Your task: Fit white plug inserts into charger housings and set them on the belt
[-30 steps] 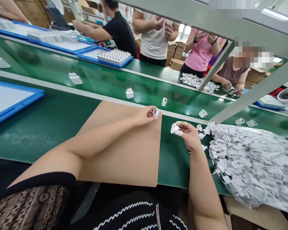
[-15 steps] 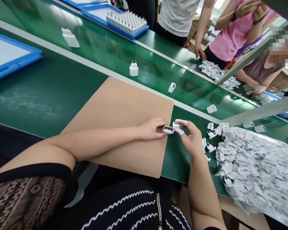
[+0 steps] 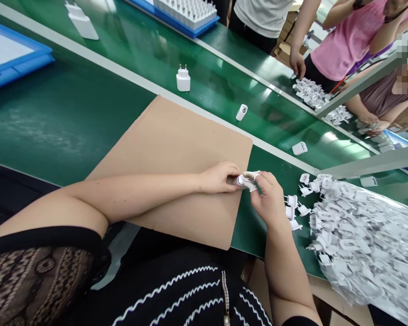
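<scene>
My left hand (image 3: 218,176) and my right hand (image 3: 268,199) meet at the right edge of a brown cardboard sheet (image 3: 177,149). Both are closed on small white plastic charger parts (image 3: 244,181) pressed together between the fingertips. The right forefinger wears a white finger cot. A big heap of white plug parts (image 3: 363,235) on clear plastic lies just right of my right hand, with a few loose ones (image 3: 292,210) beside the wrist.
White chargers (image 3: 183,80) (image 3: 241,112) (image 3: 299,148) lie spaced along the green conveyor belt (image 3: 129,50). A blue tray (image 3: 10,59) sits at left, another with chargers (image 3: 190,11) across the belt. Other people stand opposite; a grey metal bar (image 3: 374,163) crosses at right.
My left hand drew back from the belt edge to meet my right hand; the two parts came together. The view tilted down and nearer.
</scene>
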Tool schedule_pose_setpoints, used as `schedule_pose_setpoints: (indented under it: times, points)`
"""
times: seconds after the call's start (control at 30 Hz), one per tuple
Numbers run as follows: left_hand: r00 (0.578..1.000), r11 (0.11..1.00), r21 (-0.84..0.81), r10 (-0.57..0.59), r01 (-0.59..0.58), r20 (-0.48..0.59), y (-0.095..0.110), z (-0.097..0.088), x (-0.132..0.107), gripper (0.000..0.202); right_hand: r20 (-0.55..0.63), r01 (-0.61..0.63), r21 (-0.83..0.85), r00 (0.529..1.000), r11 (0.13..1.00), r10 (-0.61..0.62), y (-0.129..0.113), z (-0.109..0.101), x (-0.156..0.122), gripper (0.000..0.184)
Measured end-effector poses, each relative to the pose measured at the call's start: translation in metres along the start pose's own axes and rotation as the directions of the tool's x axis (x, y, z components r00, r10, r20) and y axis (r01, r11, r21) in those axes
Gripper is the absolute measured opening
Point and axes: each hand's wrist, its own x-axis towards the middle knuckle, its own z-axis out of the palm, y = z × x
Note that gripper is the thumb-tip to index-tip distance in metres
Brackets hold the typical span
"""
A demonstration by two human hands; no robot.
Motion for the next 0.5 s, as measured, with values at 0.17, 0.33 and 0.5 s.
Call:
schedule_pose_setpoints:
  times: [0.17, 0.33, 0.5]
  points:
    - [1.0, 1.0, -0.029, -0.002, 0.002, 0.008, -0.0013, -0.001, -0.0003, 0.017, 0.053, 0.033, -0.054, 0.998, 0.998, -0.03, -0.0081, 0.0015, 0.0037, 0.038]
    - [1.0, 0.997, -0.074, -0.023, 0.023, 0.011, 0.0, -0.0026, 0.0012, 0.018, 0.088, -0.007, -0.057, 0.996, 0.998, 0.012, -0.0107, -0.0001, 0.008, 0.036]
    - [0.997, 0.996, -0.055, -0.075, 0.076, 0.02, 0.0043, -0.001, 0.0008, 0.027, 0.084, -0.095, -0.035, 0.992, 0.995, 0.097, -0.0065, 0.0055, 0.008, 0.037]
